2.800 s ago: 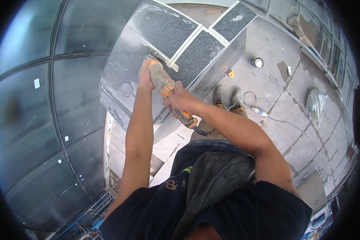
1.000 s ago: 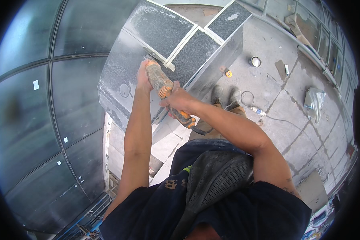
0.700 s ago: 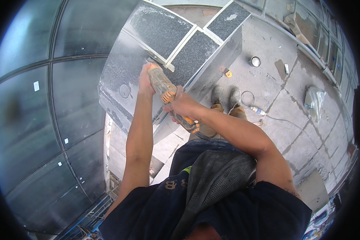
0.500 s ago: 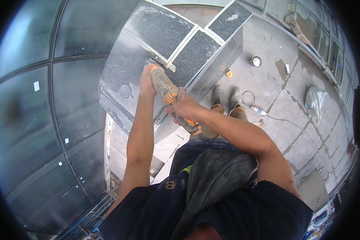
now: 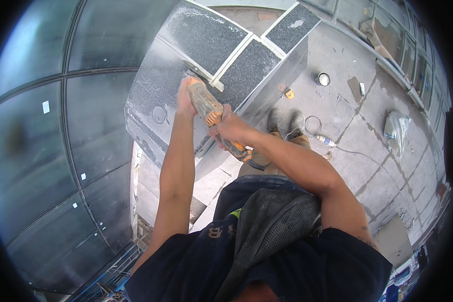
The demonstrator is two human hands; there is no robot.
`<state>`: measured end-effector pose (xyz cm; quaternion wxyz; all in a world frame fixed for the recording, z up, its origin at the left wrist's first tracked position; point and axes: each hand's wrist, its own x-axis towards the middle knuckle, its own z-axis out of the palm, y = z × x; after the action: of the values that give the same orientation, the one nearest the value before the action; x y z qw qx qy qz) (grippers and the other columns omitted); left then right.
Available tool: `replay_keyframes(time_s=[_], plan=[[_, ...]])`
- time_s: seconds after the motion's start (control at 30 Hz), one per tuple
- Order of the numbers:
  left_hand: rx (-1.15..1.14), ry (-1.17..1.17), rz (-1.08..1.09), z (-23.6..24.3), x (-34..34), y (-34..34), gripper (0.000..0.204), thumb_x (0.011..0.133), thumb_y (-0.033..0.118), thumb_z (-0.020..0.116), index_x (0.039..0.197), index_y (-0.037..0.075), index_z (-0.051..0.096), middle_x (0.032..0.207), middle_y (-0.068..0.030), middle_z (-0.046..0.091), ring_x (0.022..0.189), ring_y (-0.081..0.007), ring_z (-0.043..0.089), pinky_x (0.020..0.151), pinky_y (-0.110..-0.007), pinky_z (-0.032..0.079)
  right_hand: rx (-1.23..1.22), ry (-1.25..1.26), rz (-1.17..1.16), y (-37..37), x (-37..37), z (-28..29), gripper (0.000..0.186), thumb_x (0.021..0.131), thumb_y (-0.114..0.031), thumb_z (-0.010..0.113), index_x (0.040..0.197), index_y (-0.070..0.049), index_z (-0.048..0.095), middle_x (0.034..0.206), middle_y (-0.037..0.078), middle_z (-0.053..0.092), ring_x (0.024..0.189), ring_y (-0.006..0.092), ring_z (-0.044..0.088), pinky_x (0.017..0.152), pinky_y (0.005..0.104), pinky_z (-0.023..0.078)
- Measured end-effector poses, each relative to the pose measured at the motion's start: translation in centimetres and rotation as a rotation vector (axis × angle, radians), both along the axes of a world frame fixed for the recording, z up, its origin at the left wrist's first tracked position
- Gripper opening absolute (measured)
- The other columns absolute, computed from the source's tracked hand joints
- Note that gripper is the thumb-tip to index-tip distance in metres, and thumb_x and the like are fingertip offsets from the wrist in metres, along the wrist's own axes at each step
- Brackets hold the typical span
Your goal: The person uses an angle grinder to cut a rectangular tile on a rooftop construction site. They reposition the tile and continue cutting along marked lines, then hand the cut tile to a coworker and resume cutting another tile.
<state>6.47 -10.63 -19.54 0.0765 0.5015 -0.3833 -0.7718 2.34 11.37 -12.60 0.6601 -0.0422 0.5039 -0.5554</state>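
My left hand (image 5: pixel 185 94) grips the front end of a dusty grey and orange power tool (image 5: pixel 205 100), with its fingers closed round the body. My right hand (image 5: pixel 230 126) is closed on the narrower rear grip, where a dark cord leaves the tool. The tool's metal head (image 5: pixel 194 68) is at a long pale strip (image 5: pixel 214 82) on a block clad in speckled dark panels (image 5: pixel 249 65), with white strips between them. Pale dust coats the panel around the head and the left part (image 5: pixel 146 118) of the block, where a round disc shape shows.
Large dark glazed panels (image 5: pixel 103 116) line the left. On the tiled floor (image 5: pixel 402 186) at right lie a can (image 5: pixel 323 79), a yellow tape measure (image 5: pixel 289 93), a cable connector (image 5: pixel 326 141) and a plastic bag (image 5: pixel 396 131). My boots (image 5: pixel 296 123) stand beside the block. A metal railing (image 5: pixel 397 70) runs along the upper right.
My hands and the tool shift slightly back and forth along the same spot. Since half a second ago they have moved a little up and left. Both grips stay as they were.
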Motion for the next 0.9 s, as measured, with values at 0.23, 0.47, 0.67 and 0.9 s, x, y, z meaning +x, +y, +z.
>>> replay_keyframes(time_s=[0.23,0.47,0.67,0.9], plan=[[0.000,-0.024,0.043,-0.2,0.0,0.6,0.033,0.092,0.036,0.058,0.100,0.004,0.061,0.086,-0.0118,0.065,0.073,-0.0260,0.065,0.064,-0.042,0.056,0.031,-0.019,0.004,0.9,-0.2,1.1,0.055,0.086,-0.005,0.069,0.119,-0.002,0.025,0.075,0.013,0.054,0.050,0.0193,0.058,0.039,0.0343,0.048],[0.036,0.036,0.038,-0.1,0.9,1.9,0.031,0.093,0.033,0.059,0.100,0.003,0.061,0.087,-0.0122,0.065,0.074,-0.0257,0.066,0.065,-0.042,0.056,0.025,0.031,0.027,2.4,0.5,1.2,0.054,0.086,-0.005,0.068,0.121,-0.001,0.027,0.078,0.013,0.055,0.051,0.0188,0.058,0.039,0.0333,0.048],[0.021,0.029,0.063,-0.5,1.2,2.3,0.035,0.093,0.036,0.056,0.100,0.003,0.060,0.086,-0.0123,0.065,0.072,-0.0265,0.065,0.064,-0.042,0.056,0.043,0.035,0.030,3.2,0.4,2.2,0.058,0.086,-0.005,0.069,0.125,0.000,0.027,0.081,0.013,0.056,0.053,0.0184,0.059,0.040,0.0328,0.049],[-0.012,0.021,0.042,-0.3,1.1,3.0,0.040,0.094,0.042,0.052,0.101,0.004,0.059,0.084,-0.0120,0.064,0.069,-0.0269,0.064,0.063,-0.043,0.055,-0.005,0.012,0.015,3.7,0.8,1.1,0.059,0.085,-0.005,0.069,0.126,0.000,0.027,0.081,0.013,0.056,0.053,0.0187,0.059,0.041,0.0330,0.049]])
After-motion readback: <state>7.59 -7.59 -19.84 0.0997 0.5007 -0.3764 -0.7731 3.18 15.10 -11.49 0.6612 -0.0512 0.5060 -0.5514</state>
